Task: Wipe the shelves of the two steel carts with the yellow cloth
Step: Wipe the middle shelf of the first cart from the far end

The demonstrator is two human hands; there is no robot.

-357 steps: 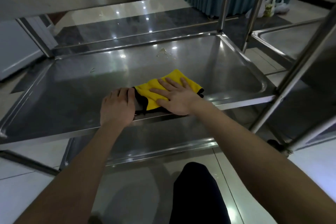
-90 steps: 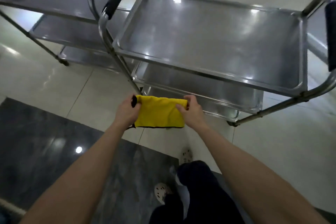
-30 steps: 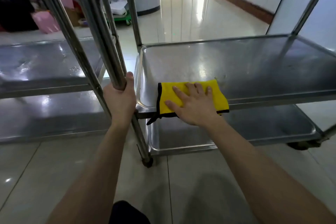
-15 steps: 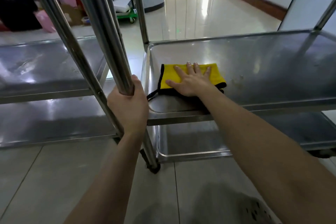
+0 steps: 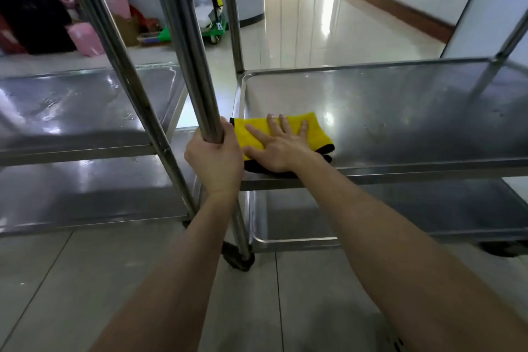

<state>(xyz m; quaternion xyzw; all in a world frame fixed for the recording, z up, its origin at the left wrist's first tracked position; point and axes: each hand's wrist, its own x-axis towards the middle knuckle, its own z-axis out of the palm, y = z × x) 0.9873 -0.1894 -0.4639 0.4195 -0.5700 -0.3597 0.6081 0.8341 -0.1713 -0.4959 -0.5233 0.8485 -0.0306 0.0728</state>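
Note:
The folded yellow cloth (image 5: pixel 317 130), black-edged, lies on the middle shelf (image 5: pixel 400 111) of the right steel cart, near its front left corner. My right hand (image 5: pixel 278 146) presses flat on the cloth with fingers spread. My left hand (image 5: pixel 214 161) is wrapped around the cart's upright steel post (image 5: pixel 185 46) at shelf height. The second steel cart (image 5: pixel 80 100) stands at the left, its middle shelf wet and streaked. Below the cloth is the right cart's bottom shelf (image 5: pixel 428 208).
A caster wheel (image 5: pixel 237 258) sits under the gripped post on the tiled floor. Pink bags (image 5: pixel 85 37), dark bundles and a green trolley (image 5: pixel 213 28) stand behind the carts. A shiny corridor floor runs away beyond the right cart.
My right hand has pulled the cloth back toward the shelf's front edge. My left hand keeps its hold on the post.

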